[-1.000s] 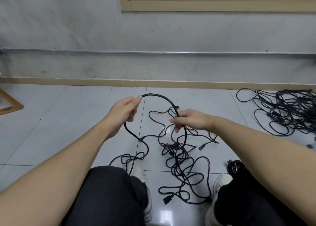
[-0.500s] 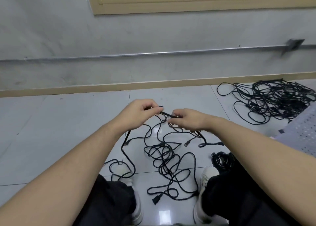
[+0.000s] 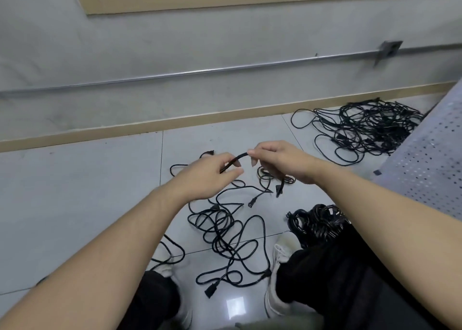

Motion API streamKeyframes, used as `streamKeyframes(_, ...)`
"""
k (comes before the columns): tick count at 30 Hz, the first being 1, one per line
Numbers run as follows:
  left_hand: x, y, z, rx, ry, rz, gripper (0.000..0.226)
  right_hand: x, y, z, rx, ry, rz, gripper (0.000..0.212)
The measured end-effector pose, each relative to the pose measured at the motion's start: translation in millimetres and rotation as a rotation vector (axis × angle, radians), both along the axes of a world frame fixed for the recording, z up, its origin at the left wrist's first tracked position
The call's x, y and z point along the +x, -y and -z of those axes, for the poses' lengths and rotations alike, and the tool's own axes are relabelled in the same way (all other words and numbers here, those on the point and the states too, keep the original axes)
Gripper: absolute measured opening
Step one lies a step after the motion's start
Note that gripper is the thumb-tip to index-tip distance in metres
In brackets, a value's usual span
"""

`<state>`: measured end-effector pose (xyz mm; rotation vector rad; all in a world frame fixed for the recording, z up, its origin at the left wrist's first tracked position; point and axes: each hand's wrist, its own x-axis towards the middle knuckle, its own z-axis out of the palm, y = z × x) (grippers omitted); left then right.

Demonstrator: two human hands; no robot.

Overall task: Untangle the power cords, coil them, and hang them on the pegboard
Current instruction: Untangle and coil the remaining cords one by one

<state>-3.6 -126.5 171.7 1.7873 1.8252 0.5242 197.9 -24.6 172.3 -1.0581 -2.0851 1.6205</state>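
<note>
A black power cord (image 3: 237, 158) runs in a short arc between my two hands above the floor. My left hand (image 3: 207, 177) pinches its lower end between thumb and fingers. My right hand (image 3: 277, 159) pinches the upper end and also holds a small coil of cord (image 3: 267, 176) under the palm, with a plug (image 3: 278, 191) dangling from it. Below my hands a loose tangle of black cords (image 3: 225, 234) lies on the tiled floor between my shoes. A white pegboard (image 3: 430, 164) lies at the right edge.
A bigger heap of tangled black cords (image 3: 365, 129) lies by the wall at the back right. A bundle of coiled cords (image 3: 317, 224) sits beside my right knee. My white shoes (image 3: 282, 254) flank the tangle. A metal conduit (image 3: 225, 68) runs along the wall.
The view has swung to the right, bringing the pegboard further in. The wide loop between my hands has shrunk to a short arc, and my right hand now holds gathered cord.
</note>
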Motion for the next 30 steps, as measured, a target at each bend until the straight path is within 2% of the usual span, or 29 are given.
streamKeyframes(1,7,-4,0,0.028,0.048,-0.021,0.020,4,-2,-1,-0.024,-0.026,0.028,0.031)
streamKeyframes(5,13,-17,-2,-0.006,0.533,-0.200,0.026,27,-10,-2,-0.094,-0.048,0.085,0.034)
streamKeyframes(9,13,-29,-7,0.048,0.732,-0.323,0.025,40,-16,5,-0.119,0.028,0.040,0.022)
streamKeyframes(11,9,-35,-6,0.030,0.706,-0.345,0.023,40,-19,6,-0.104,-0.005,0.092,0.026)
streamKeyframes(14,6,-39,0,-0.029,0.595,-0.260,0.010,38,-22,3,0.022,-0.011,0.160,0.041)
streamKeyframes(16,13,-38,5,-0.045,0.485,-0.115,0.024,38,-21,2,0.108,0.071,0.123,0.042)
streamKeyframes(18,24,-36,9,-0.071,0.385,0.007,0.018,41,-21,2,0.111,0.107,0.099,0.041)
streamKeyframes(19,30,-36,9,-0.087,0.375,0.017,0.014,45,-22,2,0.087,0.100,0.112,0.040)
streamKeyframes(20,34,-38,10,-0.094,0.401,-0.007,0.024,50,-24,1,0.054,0.084,0.131,0.040)
streamKeyframes(22,36,-42,7,-0.092,0.557,-0.094,0.044,64,-27,-2,-0.023,0.009,0.164,0.039)
streamKeyframes(24,38,-46,5,-0.095,0.641,-0.109,0.046,73,-30,-3,-0.069,-0.137,0.202,0.035)
streamKeyframes(27,48,-47,10,-0.133,0.616,-0.062,0.046,71,-34,-1,-0.234,-0.399,0.281,0.030)
streamKeyframes(30,61,-51,18,-0.107,0.602,-0.084,0.046,55,-30,-5,-0.399,-0.553,0.366,0.030)
